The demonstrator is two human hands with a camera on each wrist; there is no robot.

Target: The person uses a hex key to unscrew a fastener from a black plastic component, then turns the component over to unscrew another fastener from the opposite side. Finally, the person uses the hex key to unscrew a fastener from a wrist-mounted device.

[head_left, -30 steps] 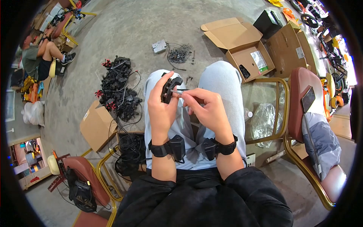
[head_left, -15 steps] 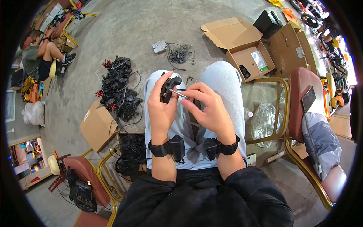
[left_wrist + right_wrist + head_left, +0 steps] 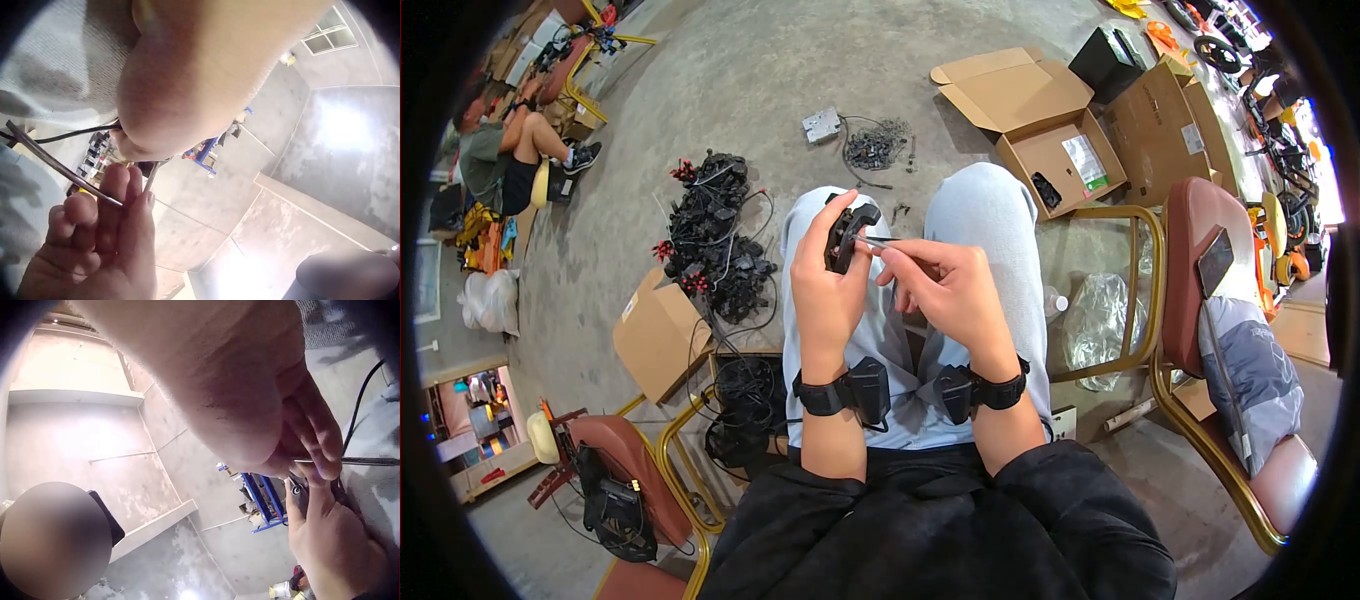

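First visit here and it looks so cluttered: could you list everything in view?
black part: one, black, held in the left hand over the knees
metal rod: one, silver, pinched by the right hand, tip at the black part
wired parts heap: one, black with red bits, floor at left
closed carton: one, brown, floor beside the heap
open carton: one, brown, floor ahead right
plastic bag: one, clear, beside the right knee
padded chairs: two nearby, maroon with gold frames, far right and lower left
left hand: one, bare, grips the black part
right hand: one, bare, pinches the metal rod
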